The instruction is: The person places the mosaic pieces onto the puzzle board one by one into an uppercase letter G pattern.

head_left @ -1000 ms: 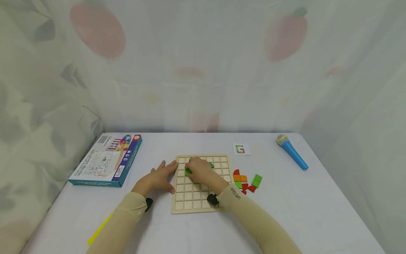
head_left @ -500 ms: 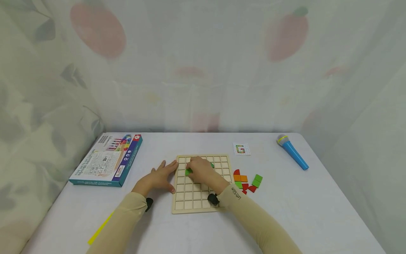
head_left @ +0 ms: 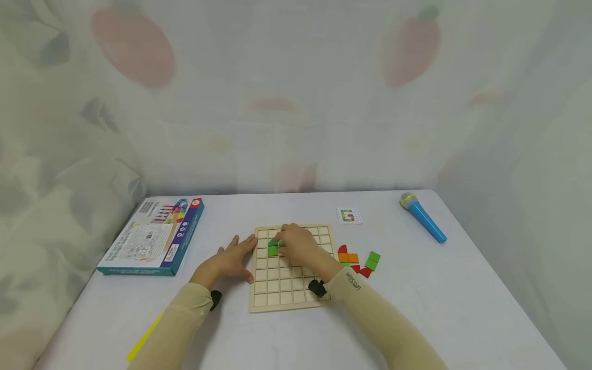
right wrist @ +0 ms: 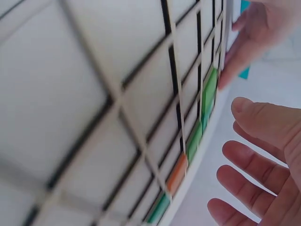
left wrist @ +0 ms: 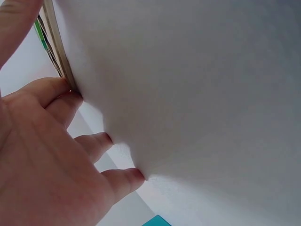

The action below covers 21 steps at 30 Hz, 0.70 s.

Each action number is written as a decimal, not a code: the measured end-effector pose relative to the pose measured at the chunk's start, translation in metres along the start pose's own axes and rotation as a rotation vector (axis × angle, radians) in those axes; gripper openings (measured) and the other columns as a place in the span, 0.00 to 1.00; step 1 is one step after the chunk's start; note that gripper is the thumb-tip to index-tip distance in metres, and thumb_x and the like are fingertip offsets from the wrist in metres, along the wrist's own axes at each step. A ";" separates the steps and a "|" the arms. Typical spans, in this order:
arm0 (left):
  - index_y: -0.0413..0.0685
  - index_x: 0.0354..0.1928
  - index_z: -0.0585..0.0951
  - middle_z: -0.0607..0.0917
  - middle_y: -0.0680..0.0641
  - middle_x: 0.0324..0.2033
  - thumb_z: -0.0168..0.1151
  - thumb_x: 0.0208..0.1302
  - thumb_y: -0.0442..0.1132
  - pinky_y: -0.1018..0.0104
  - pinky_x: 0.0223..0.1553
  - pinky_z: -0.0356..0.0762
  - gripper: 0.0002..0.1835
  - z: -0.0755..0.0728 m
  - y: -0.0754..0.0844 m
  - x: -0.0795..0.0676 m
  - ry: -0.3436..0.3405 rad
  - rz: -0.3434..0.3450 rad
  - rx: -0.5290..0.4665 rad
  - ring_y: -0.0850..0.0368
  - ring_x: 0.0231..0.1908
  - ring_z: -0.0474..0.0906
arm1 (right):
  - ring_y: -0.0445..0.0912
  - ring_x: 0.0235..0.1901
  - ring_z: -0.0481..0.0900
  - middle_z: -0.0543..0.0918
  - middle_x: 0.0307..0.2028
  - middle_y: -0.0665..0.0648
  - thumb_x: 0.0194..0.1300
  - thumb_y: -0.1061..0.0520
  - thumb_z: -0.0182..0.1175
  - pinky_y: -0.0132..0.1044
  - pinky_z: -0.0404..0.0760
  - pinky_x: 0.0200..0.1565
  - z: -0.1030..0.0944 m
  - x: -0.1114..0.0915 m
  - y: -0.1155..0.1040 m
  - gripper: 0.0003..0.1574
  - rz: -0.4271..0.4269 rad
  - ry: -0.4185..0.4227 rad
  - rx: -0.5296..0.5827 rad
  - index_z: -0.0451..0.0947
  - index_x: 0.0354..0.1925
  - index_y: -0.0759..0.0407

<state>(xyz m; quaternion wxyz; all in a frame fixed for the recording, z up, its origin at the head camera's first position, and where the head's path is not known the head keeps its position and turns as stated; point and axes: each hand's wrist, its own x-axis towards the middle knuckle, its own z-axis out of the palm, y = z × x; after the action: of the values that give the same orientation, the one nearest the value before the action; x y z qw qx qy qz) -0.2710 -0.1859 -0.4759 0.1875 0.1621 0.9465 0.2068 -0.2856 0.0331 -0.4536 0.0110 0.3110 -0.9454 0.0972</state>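
Note:
A wooden grid board lies flat on the white table. My left hand spreads its fingers at the board's left edge; its thumb and forefinger touch that edge. Over the board's upper part is my right hand. Its fingers are loosely bent in the right wrist view, with nothing between them. A light green tile sits in a cell at the upper left. The right wrist view shows more tiles along that row: an orange tile and a dark green tile.
Right of the board lie loose orange tiles, red tiles and green tiles. A small pattern card is behind them. A toy microphone lies far right, a box far left. A yellow strip shows beside the left sleeve.
My right hand has shifted slightly right, off the upper-left cells, uncovering the green tiles there. My left hand stays at the board's edge. The head view has shifted a little.

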 end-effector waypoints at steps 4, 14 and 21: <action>0.46 0.71 0.53 0.49 0.46 0.71 0.77 0.34 0.49 0.25 0.55 0.34 0.60 -0.001 0.000 0.000 0.012 0.003 -0.003 0.34 0.68 0.33 | 0.45 0.42 0.75 0.79 0.43 0.50 0.56 0.52 0.66 0.34 0.78 0.37 -0.011 -0.014 0.019 0.18 0.015 0.050 0.026 0.81 0.46 0.52; 0.48 0.71 0.51 0.48 0.46 0.71 0.76 0.34 0.49 0.25 0.55 0.32 0.61 -0.001 -0.003 0.002 0.006 -0.009 -0.007 0.34 0.68 0.31 | 0.48 0.44 0.77 0.81 0.43 0.53 0.55 0.56 0.66 0.40 0.80 0.40 -0.027 -0.071 0.086 0.17 0.181 0.084 0.076 0.81 0.45 0.57; 0.48 0.71 0.51 0.48 0.46 0.71 0.76 0.32 0.52 0.24 0.55 0.32 0.63 0.004 -0.006 0.003 0.007 0.007 -0.010 0.34 0.68 0.32 | 0.47 0.42 0.76 0.81 0.40 0.52 0.55 0.56 0.66 0.43 0.79 0.46 -0.026 -0.110 0.114 0.15 0.316 0.019 0.095 0.82 0.43 0.56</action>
<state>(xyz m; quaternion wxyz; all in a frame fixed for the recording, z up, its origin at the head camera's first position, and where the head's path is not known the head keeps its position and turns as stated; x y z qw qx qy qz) -0.2737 -0.1882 -0.4826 0.1842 0.1636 0.9455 0.2128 -0.2658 0.1923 -0.4573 -0.0101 0.1577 -0.9767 0.1454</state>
